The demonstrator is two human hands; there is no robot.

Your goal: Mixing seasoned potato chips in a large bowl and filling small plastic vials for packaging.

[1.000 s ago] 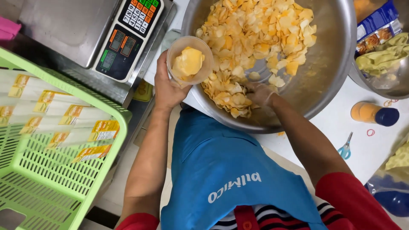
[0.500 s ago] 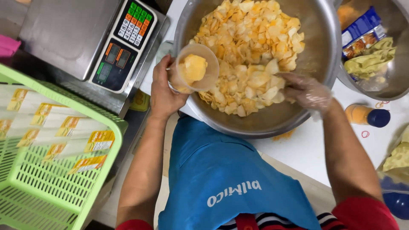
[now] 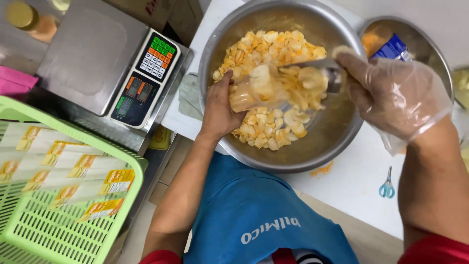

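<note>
blue apron (image 3: 254,210), red sleeves (image 3: 435,252), clear plastic glove (image 3: 395,93)

The single head-worn camera looks almost straight down from close above the person's chest (no second view shares the scene), taking in the steel bowl (image 3: 293,146), both forearms, a scale (image 3: 112,73) and a green basket (image 3: 58,215) at left.

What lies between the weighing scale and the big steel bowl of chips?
In the head view, a crumpled pale cloth lies on the white table edge between the scale and the steel bowl.
</note>
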